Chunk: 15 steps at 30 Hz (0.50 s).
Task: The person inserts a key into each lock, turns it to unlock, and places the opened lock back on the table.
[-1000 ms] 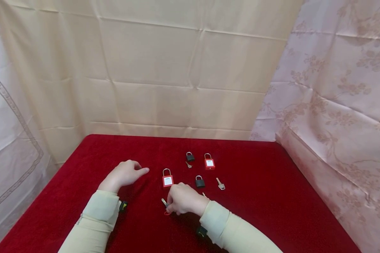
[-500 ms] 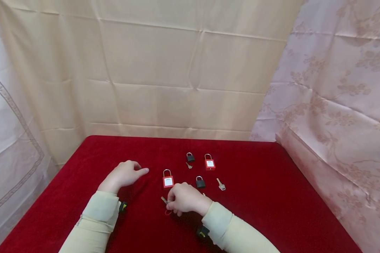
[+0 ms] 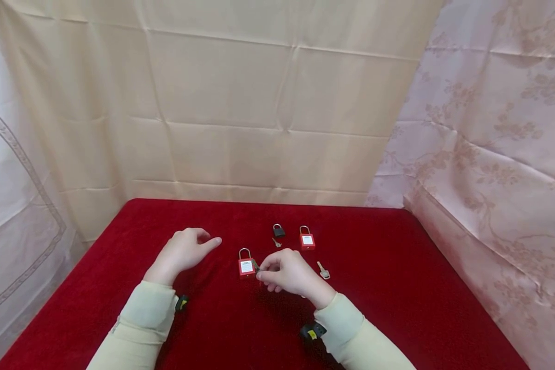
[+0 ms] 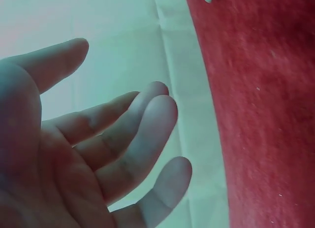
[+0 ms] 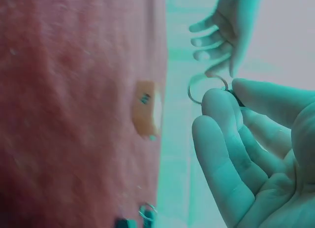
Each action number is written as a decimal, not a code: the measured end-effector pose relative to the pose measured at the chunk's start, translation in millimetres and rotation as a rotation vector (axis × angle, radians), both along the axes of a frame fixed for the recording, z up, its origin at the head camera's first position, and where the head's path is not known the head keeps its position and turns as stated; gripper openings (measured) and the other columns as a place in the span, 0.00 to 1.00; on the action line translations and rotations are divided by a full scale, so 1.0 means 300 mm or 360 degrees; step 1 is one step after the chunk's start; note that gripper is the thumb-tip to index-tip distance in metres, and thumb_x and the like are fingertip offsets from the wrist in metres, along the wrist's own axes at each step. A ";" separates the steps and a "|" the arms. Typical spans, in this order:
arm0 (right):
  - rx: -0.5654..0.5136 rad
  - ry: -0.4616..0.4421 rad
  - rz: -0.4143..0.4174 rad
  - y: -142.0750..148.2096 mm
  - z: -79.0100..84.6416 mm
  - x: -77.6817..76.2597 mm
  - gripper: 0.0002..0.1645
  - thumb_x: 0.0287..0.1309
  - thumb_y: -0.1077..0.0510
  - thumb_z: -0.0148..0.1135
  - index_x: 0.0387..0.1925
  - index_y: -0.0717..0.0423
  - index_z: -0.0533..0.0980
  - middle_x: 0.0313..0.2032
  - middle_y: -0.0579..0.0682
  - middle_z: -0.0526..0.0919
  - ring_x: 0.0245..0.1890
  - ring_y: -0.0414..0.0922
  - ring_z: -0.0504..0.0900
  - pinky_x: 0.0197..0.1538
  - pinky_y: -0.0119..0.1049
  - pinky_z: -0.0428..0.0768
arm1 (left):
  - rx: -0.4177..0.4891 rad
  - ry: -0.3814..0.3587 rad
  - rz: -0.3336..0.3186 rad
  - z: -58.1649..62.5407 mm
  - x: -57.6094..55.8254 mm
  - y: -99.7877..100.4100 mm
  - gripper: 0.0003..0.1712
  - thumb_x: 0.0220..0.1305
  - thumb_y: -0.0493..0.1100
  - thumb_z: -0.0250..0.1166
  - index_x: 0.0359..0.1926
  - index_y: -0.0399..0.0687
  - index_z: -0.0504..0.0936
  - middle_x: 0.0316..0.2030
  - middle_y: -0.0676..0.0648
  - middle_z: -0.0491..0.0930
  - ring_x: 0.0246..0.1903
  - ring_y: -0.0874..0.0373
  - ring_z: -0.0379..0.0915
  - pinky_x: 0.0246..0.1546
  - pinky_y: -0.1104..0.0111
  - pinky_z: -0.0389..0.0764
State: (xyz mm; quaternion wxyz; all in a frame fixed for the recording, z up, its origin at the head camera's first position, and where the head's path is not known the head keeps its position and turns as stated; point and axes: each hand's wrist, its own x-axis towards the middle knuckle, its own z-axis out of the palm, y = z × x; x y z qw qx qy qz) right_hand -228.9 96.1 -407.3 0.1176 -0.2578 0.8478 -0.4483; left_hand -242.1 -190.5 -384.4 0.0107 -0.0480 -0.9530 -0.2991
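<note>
My right hand (image 3: 289,272) pinches a key (image 3: 256,265) between thumb and forefinger, raised above the red cloth. A thin key ring (image 5: 189,90) hangs from it in the right wrist view; the fingertips hide most of the key. Just left of those fingertips lies a red padlock (image 3: 246,267) with a white label and a steel shackle. Its bottom face with the keyhole shows in the right wrist view. My left hand (image 3: 182,253) hovers to the left of this padlock, fingers relaxed and holding nothing.
Farther back are a black padlock (image 3: 279,232), a small key (image 3: 276,242) and a second red padlock (image 3: 307,241). Another key (image 3: 324,271) lies right of my right hand. Red cloth (image 3: 222,329) covers the table, and a beige curtain (image 3: 259,103) hangs behind it.
My right hand has moved up and to the right with the key, from in front of the red padlock to beside it. It now covers the nearer black padlock. My left hand has shifted slightly.
</note>
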 end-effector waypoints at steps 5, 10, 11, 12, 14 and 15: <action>-0.0135 0.0015 -0.0075 0.074 0.044 -0.003 0.05 0.64 0.57 0.70 0.37 0.56 0.86 0.27 0.51 0.87 0.25 0.46 0.87 0.28 0.40 0.85 | 0.0086 0.0104 -0.0026 0.026 0.016 0.030 0.29 0.69 0.57 0.64 0.58 0.38 0.82 0.48 0.41 0.84 0.43 0.48 0.80 0.46 0.50 0.80; -0.0274 0.0024 -0.0176 0.141 0.094 0.005 0.07 0.64 0.58 0.70 0.38 0.58 0.85 0.29 0.54 0.87 0.28 0.50 0.88 0.31 0.42 0.86 | 0.0170 0.0195 -0.0057 0.059 0.043 0.064 0.27 0.69 0.57 0.65 0.56 0.40 0.82 0.42 0.45 0.84 0.39 0.52 0.80 0.43 0.54 0.80; -0.0312 0.0025 -0.0199 0.153 0.104 0.007 0.06 0.64 0.58 0.70 0.38 0.58 0.85 0.30 0.54 0.87 0.29 0.53 0.88 0.31 0.43 0.86 | 0.0186 0.0211 -0.0059 0.067 0.049 0.070 0.27 0.69 0.57 0.65 0.56 0.41 0.83 0.41 0.46 0.84 0.38 0.53 0.80 0.42 0.54 0.80; -0.0355 0.0026 -0.0219 0.165 0.113 0.009 0.06 0.63 0.59 0.70 0.38 0.59 0.85 0.30 0.55 0.87 0.30 0.56 0.88 0.32 0.44 0.86 | 0.0199 0.0227 -0.0061 0.074 0.056 0.075 0.26 0.69 0.57 0.66 0.55 0.41 0.83 0.40 0.47 0.84 0.38 0.54 0.79 0.42 0.55 0.80; -0.0429 0.0030 -0.0264 0.187 0.131 0.013 0.06 0.63 0.60 0.70 0.38 0.60 0.85 0.30 0.57 0.87 0.31 0.60 0.87 0.32 0.45 0.86 | 0.0220 0.0261 -0.0064 0.089 0.068 0.085 0.25 0.68 0.57 0.66 0.54 0.42 0.84 0.38 0.49 0.84 0.36 0.55 0.79 0.41 0.57 0.80; -0.0464 0.0034 -0.0285 0.197 0.140 0.015 0.06 0.62 0.61 0.70 0.39 0.61 0.85 0.31 0.58 0.87 0.31 0.62 0.87 0.32 0.46 0.86 | 0.0225 0.0278 -0.0066 0.096 0.073 0.088 0.25 0.68 0.57 0.67 0.54 0.43 0.84 0.37 0.49 0.84 0.35 0.55 0.78 0.40 0.58 0.79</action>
